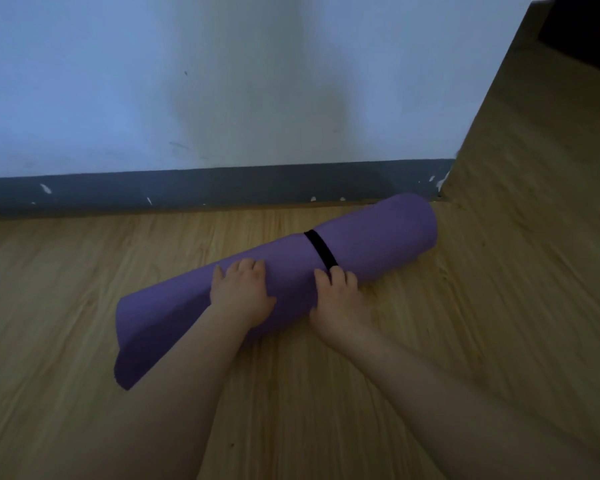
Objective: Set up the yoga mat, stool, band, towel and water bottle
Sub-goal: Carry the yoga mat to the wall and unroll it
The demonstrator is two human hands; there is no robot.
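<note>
Purple foam yoga mat [368, 244], rolled into a thick tube, lies on the wooden plank floor [84, 271] under both hands, its far end near the dark grey skirting board [187, 188] and the corner of the pale wall [153, 81]. A black elastic strap [321, 249] rings the roll just beyond the right hand [336, 296], whose fingertips curl at the strap's lower edge and seem to hook it, though the actual grip is hard to make out. The left hand [241, 292] rests spread and flat on the roll, pressing it steady, with the loose flared end of the mat to its left. The step in hand looks like freeing the strap. To do it well, keep the left palm pinning the roll, then slide the strap along toward the far end rather than tugging upward, so the foam does not crease or spring open unevenly.
</note>
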